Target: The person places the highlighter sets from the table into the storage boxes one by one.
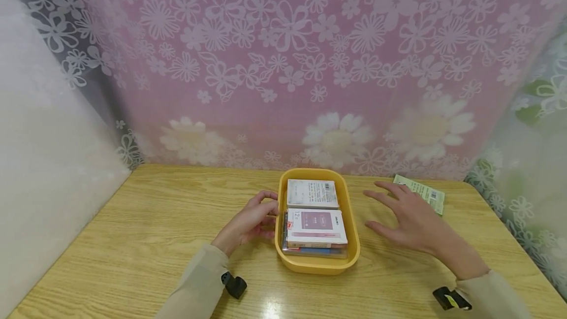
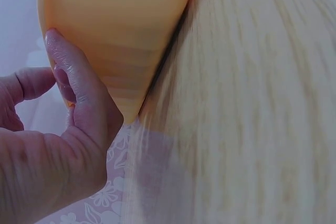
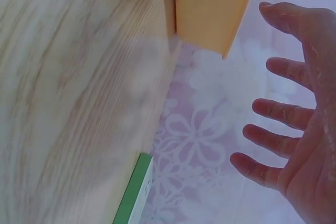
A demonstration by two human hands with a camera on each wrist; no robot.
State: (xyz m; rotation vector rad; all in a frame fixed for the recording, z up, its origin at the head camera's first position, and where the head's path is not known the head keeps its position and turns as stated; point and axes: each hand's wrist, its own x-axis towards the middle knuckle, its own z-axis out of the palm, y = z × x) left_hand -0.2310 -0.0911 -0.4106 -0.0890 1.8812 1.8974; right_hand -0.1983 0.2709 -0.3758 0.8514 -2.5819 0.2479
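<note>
A yellow plastic basket (image 1: 316, 266) stands on the table, holding boxes. My left hand (image 1: 253, 219) is at its left side, fingers bent and touching the rim. In the left wrist view, the thumb and a curled finger of that hand (image 2: 79, 124) pinch the edge of the basket (image 2: 121, 19). My right hand (image 1: 409, 218) hovers to the right of the basket, apart from it, with fingers spread and nothing held. Behind and partly under it in the head view lies a green-and-white box (image 1: 436, 195); its green edge (image 3: 134, 190) shows in the right wrist view.
Inside the basket are a white box with a purple label (image 1: 316, 225), a whitish box (image 1: 311, 193) behind it, and a flat clear-edged case (image 1: 325, 252) underneath. The wooden table (image 1: 177, 220) ends at a pink floral curtain (image 1: 266, 63).
</note>
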